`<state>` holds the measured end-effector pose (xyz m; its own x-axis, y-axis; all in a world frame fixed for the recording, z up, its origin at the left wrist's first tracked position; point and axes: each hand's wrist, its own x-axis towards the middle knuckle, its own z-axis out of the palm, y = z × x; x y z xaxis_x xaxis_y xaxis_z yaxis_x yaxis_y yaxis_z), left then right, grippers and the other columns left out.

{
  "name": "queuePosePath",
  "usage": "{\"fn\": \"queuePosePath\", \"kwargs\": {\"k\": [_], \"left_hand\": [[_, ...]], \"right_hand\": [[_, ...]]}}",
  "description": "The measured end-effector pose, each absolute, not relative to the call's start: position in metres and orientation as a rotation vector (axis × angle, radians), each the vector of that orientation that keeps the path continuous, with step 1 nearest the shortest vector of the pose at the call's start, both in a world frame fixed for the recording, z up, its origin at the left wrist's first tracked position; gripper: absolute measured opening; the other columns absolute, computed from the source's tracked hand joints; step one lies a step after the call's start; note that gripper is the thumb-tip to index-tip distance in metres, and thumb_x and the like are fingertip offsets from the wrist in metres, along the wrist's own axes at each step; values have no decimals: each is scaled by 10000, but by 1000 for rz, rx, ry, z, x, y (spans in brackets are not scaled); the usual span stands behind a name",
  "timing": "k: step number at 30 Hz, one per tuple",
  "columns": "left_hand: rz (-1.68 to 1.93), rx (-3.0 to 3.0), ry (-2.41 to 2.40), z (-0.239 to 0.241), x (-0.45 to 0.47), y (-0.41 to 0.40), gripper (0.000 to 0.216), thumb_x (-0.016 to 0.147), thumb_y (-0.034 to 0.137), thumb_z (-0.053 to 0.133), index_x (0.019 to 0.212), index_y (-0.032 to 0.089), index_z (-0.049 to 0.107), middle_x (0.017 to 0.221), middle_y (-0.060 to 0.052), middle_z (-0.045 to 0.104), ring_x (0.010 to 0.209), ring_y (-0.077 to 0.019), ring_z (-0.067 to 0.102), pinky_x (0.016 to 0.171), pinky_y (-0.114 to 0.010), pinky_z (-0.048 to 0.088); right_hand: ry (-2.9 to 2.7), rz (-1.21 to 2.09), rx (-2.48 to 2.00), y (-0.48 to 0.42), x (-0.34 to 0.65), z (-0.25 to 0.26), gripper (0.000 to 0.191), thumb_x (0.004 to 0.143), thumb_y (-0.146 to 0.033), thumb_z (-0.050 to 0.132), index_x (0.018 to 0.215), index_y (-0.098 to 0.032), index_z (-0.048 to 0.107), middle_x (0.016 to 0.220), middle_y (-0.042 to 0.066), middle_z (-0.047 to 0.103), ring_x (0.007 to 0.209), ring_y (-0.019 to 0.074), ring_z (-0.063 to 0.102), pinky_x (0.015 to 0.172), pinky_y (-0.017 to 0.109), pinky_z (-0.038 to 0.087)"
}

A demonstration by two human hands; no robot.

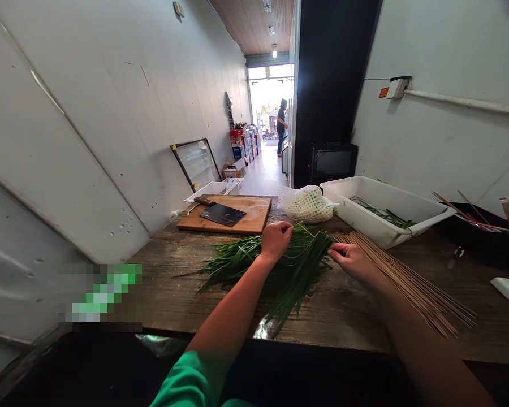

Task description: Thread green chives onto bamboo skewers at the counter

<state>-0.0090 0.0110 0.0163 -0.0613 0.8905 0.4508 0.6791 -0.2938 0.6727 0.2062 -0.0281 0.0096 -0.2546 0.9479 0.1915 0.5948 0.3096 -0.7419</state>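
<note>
A loose heap of long green garlic chives [233, 251] lies on the wooden table, with one bundle [299, 277] slanting toward the front edge. My left hand [275, 242] is over the heap, its thumb and fingers pinched together; what is between them, if anything, is hidden. At the right end of the chives, my right hand [350, 259] pinches the tips of the slanting bundle. Just beyond and under my right forearm, thin bamboo skewers [401, 274] lie in a fanned pile.
Behind the chives, a cleaver [224, 215] rests on a wooden cutting board [254, 212]. A bag in white foam netting [307, 203] sits beside a white tub [382, 220] with some chives inside. A dark tray [470, 226] stands far right. One person [282, 127] stands near the doorway.
</note>
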Motion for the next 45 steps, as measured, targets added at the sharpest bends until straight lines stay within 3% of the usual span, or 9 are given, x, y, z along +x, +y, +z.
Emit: {"fn": "queuePosePath", "kwargs": {"k": [12,28,35,45], "left_hand": [[1363,1931,1581,13,-10,16,169,812,199,564,887,191,715,900,-35,731,838,-145,658,789,-252,479],[1377,1971,1596,16,-8,11,178,806,194,556,879,180,718,860,-30,731,790,-137,651,753,-238,481],[1388,1968,1548,13,-8,12,189,807,193,562,912,201,719,912,-20,732,839,-135,660,805,-239,491],[1376,1972,1576,14,-8,12,203,810,183,552,926,194,719,904,-22,733,832,-140,662,801,-247,488]], "right_hand": [[-1969,679,-1423,-32,203,13,358,763,-430,437,663,-155,643,533,-10,499,520,116,406,508,238,309],[-1957,712,-1376,-28,204,8,325,759,-396,458,656,-157,652,619,13,609,603,151,520,579,247,398],[-1945,701,-1345,-28,204,9,297,752,-383,488,665,-173,680,543,6,584,613,168,536,576,246,411],[-1944,678,-1391,-30,204,9,315,758,-380,472,627,-164,661,590,15,604,604,159,532,578,249,401]]}}
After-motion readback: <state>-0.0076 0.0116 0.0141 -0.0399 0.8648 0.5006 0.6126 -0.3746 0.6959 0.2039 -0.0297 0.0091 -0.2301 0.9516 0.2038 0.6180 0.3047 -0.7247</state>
